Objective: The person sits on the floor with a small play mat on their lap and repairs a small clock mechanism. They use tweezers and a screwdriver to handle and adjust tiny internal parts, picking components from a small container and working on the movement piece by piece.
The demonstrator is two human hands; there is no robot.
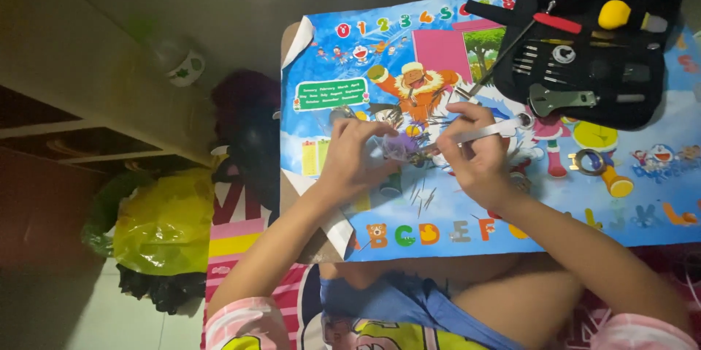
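Note:
My left hand (355, 154) pinches a small clear plastic bag (400, 144) with small parts inside, held just above the colourful cartoon table cover (438, 211). My right hand (476, 154) grips a slim silver tool (488, 133), tweezers by the look of it, with its tip pointing left into the bag. Both hands meet near the middle of the small table. What lies inside the bag is too small to tell.
An open black tool case (593, 43) with screwdrivers, a red-handled tool and a yellow round piece lies at the table's back right. A small metal ring-shaped part (588, 161) rests right of my hand. Yellow plastic bags (164, 226) and a wooden shelf (87, 101) stand to the left.

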